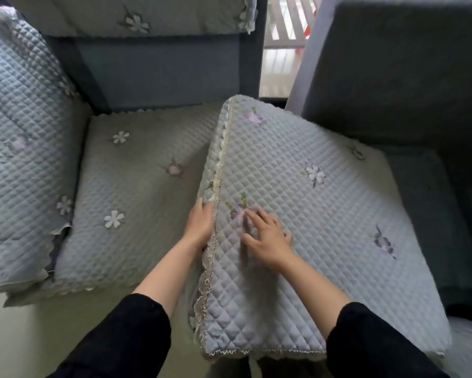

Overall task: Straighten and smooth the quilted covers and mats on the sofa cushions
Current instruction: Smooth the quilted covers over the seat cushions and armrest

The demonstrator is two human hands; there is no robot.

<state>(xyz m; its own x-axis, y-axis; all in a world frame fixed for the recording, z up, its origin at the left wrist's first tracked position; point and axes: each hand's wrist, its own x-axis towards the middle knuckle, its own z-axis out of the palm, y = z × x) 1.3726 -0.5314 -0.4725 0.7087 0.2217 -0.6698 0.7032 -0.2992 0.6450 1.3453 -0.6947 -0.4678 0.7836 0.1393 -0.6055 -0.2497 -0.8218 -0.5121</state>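
The cover [324, 214] wraps a tilted cushion, hidden beneath it, at the right end of the sofa [161, 72]. Its lace trim [219, 184] runs along the left edge. The left hand [200, 225] presses flat against the side by that trim, fingers straight, holding nothing. The right hand [267, 236] lies spread on top, also holding nothing. The cover looks soft, light and padded, likely to slide and bunch. It is best taken by the trimmed edge or corners and drawn taut.
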